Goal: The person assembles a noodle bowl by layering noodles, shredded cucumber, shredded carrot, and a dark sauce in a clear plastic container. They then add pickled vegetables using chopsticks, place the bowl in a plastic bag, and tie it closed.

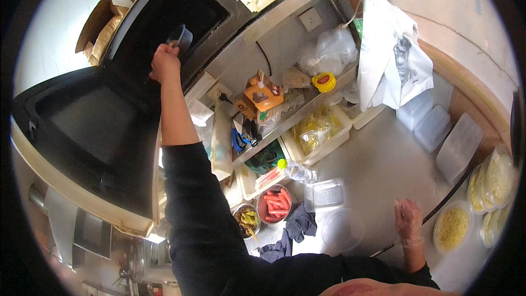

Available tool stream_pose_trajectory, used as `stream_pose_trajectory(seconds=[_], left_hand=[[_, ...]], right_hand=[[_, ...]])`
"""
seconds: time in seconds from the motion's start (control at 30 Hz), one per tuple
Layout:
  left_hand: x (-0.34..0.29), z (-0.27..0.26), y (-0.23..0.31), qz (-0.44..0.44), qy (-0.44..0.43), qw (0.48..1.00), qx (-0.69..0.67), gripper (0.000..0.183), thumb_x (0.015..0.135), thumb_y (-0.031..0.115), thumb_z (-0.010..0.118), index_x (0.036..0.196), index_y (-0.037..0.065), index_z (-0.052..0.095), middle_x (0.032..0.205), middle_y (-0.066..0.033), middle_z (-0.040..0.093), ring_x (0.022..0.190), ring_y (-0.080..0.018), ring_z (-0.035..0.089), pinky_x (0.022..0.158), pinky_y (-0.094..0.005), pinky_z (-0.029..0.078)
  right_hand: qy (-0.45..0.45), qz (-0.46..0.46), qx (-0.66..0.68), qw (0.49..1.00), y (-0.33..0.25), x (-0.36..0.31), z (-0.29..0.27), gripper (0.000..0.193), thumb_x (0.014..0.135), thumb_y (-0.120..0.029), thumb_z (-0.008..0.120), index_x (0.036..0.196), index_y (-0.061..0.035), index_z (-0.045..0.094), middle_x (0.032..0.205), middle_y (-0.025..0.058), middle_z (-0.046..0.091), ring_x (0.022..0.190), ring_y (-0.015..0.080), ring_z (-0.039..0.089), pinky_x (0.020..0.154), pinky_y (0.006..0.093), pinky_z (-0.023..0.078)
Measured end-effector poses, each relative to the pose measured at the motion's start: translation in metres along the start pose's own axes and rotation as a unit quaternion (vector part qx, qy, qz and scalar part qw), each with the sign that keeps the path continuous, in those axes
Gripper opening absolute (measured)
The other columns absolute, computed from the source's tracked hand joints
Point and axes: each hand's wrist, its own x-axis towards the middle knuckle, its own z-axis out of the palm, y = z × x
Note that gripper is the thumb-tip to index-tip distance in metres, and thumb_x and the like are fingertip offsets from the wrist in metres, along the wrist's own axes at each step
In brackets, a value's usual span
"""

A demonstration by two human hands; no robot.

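My left arm is stretched up to the microwave (164, 16), whose door (93, 126) hangs wide open. With my left hand (165, 63) I grip the rim of a small translucent plastic bowl (184, 38) in front of the dark cavity; its contents are hidden. Low over the steel counter (378, 170) is my right hand (409, 222) in a clear plastic glove, its fingers blurred. Beside it stands a clear tub of pale noodles (452, 226). Left of that hand lie a round clear lid (343, 230) and a rectangular clear container (324, 194).
Near the front are a bowl of red sausages (275, 204), a bowl of greens (247, 220), a dark cloth (301, 223) and a green-capped bottle (297, 171). Bins and a shelf with an orange jug (264, 93) line the back. A white bag (392, 55) hangs above stacked containers (433, 120).
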Motion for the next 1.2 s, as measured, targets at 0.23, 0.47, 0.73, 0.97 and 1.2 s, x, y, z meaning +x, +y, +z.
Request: stream_pose_trajectory(seconds=[0.23, 0.47, 0.73, 0.97, 1.2], left_hand=[[-0.091, -0.077, 0.035, 0.141, 0.051, 0.988, -0.027, 0.014, 0.085, 0.029, 0.066, 0.087, 0.017, 0.063, 0.078, -0.0074, 0.067, 0.077, -0.0274, 0.064, 0.080, -0.0465, 0.043], [-0.238, -0.128, 0.001, 0.181, -0.194, 0.912, -0.314, 0.010, 0.081, 0.012, 0.067, 0.087, 0.005, 0.064, 0.077, -0.0060, 0.066, 0.071, -0.0196, 0.062, 0.067, -0.0313, 0.045], [-0.398, -0.176, -0.142, 0.221, -0.116, 0.929, -0.274, 0.020, 0.065, -0.002, 0.071, 0.080, 0.009, 0.062, 0.075, -0.0012, 0.063, 0.069, -0.0207, 0.057, 0.074, -0.0338, 0.037], [-0.508, -0.300, -0.346, 0.070, -0.092, 0.984, -0.135, 0.024, 0.063, 0.003, 0.072, 0.084, 0.011, 0.064, 0.071, -0.0012, 0.054, 0.067, -0.0192, 0.054, 0.073, -0.0369, 0.036], [-0.676, -0.467, -0.503, -0.135, -0.079, 0.987, 0.040, 0.009, 0.068, 0.012, 0.066, 0.074, 0.013, 0.060, 0.069, -0.0007, 0.051, 0.068, -0.0199, 0.052, 0.076, -0.0378, 0.040]], right_hand=[[-0.026, -0.051, -0.026, 0.998, -0.017, 0.002, 0.003, 0.017, 0.085, -0.018, 0.064, 0.097, -0.0062, 0.065, 0.092, 0.0134, 0.066, 0.086, 0.0375, 0.062, 0.074, 0.0444, 0.050], [-0.037, -0.037, -0.037, 0.998, -0.056, -0.006, -0.021, 0.015, 0.086, -0.017, 0.062, 0.095, -0.0060, 0.064, 0.087, 0.0146, 0.064, 0.080, 0.0358, 0.061, 0.068, 0.0430, 0.049], [-0.017, -0.196, -0.008, 0.980, -0.153, -0.032, -0.013, 0.013, 0.084, -0.009, 0.063, 0.096, -0.0054, 0.065, 0.087, 0.0121, 0.063, 0.073, 0.0316, 0.059, 0.064, 0.0399, 0.047], [-0.204, -0.330, 0.136, 0.911, -0.281, -0.105, 0.044, 0.018, 0.084, -0.005, 0.061, 0.102, -0.0022, 0.064, 0.091, 0.0124, 0.064, 0.080, 0.0307, 0.060, 0.068, 0.0388, 0.048], [-0.337, -0.523, 0.234, 0.747, -0.458, -0.259, 0.137, 0.016, 0.088, -0.005, 0.055, 0.098, 0.0004, 0.067, 0.097, 0.0142, 0.065, 0.090, 0.0308, 0.061, 0.079, 0.0396, 0.049]])
